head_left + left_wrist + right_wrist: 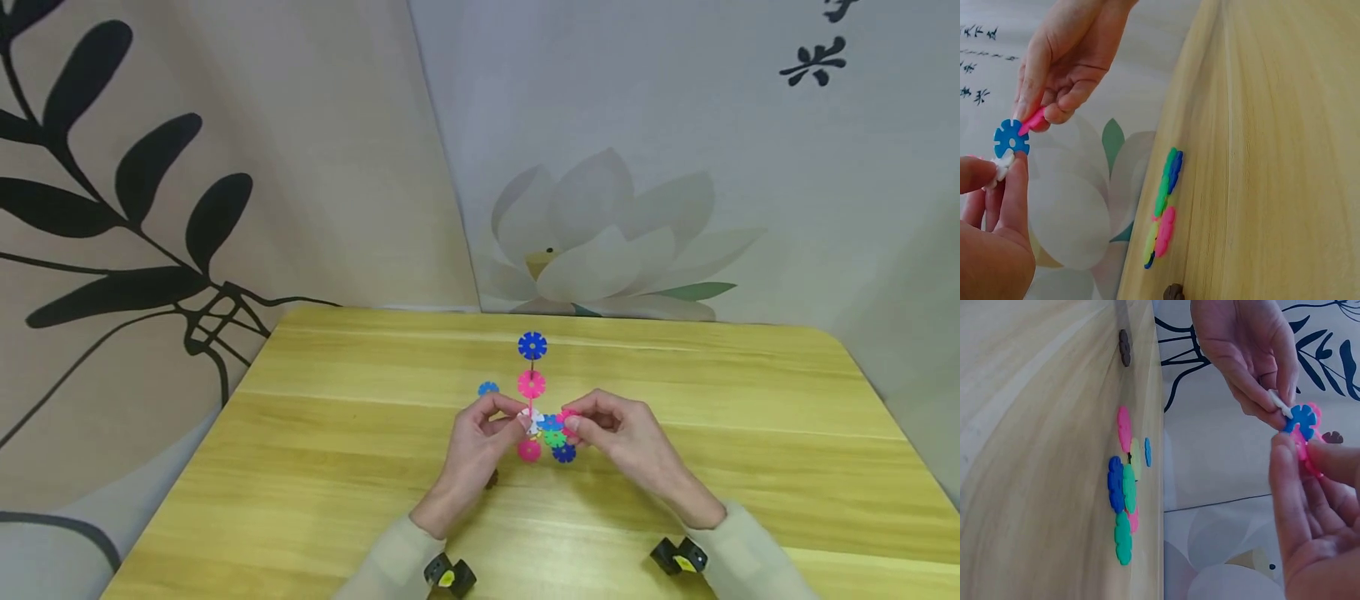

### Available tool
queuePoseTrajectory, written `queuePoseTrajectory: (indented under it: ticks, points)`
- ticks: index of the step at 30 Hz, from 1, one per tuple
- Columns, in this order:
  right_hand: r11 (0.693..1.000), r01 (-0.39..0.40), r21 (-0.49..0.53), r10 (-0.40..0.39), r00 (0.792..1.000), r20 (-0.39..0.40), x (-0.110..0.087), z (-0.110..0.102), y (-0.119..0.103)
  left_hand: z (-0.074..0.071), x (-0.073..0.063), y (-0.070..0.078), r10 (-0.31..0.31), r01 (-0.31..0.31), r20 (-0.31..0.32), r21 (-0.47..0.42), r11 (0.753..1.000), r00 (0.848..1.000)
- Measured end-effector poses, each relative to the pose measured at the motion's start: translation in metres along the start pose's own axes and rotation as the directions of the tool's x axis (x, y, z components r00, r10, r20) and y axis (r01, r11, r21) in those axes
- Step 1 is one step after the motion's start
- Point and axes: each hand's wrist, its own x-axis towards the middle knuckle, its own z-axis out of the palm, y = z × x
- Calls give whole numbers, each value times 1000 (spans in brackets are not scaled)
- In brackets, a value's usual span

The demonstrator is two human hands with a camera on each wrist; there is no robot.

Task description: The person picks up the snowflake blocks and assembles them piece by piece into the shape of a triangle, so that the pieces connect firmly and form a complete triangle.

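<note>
Notched plastic discs, the slot-together building kind, are in both hands. My left hand (480, 446) pinches a white disc (1001, 170) between thumb and fingers. A light blue disc (1011, 139) is joined to the white one and sits between the two hands. My right hand (633, 437) pinches a pink disc (1033, 120) at the blue disc's edge. In the head view a row rises beyond the white disc, with a pink disc (532, 384) and a dark blue disc (532, 345) at its far end. Fingers partly cover the joints.
Loose discs lie on the wooden table (337, 433) below the hands: a green disc (1123, 538), a dark blue disc (1115, 484), a pink disc (1124, 429) and others. A brown disc (1124, 348) lies apart. A printed wall (360, 150) stands behind the table.
</note>
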Motion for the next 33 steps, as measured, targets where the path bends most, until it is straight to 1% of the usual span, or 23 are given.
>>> queuePoseTrajectory:
  ticks: [2,5,10,14,16,18,22,24,26,29,33]
  points:
    - [1000,-3,-27,3,1000,-8,0,0,-1,-1,-1,1,3,-3,6,-4,1000,1000]
    - [999,-6,-50,6,1000,-7,0,0,-1,-1,-1,1,7,-7,-2,8,1000,1000]
    - [999,2,-39,-2,1000,3,0,-1,-1,-2,-1,1,6,-5,-23,15,1000,1000]
    - [999,22,-35,-22,1000,4,1,-1,-2,-3,-1,1,-11,11,-16,5,1000,1000]
    - [999,31,-41,-31,1000,2,1,-1,-2,-3,-1,1,-29,29,7,-7,1000,1000]
    - [998,34,-56,-34,999,-6,1,-2,-3,-3,-1,1,-53,54,49,-29,998,997]
    - [997,33,-66,-34,999,-8,1,-1,-4,-2,-1,2,-82,95,143,-81,992,986]
    - [997,34,-64,-35,999,-7,1,0,-4,-1,0,2,-90,105,156,-92,990,984]
    - [998,36,-57,-36,999,-2,2,2,-4,0,1,3,-101,112,139,-78,991,985]
    - [997,38,-60,-38,999,3,3,5,-4,1,2,2,-114,118,91,-42,992,989]
    - [996,36,-87,-36,999,11,5,7,-4,1,2,1,-103,103,54,4,995,993]
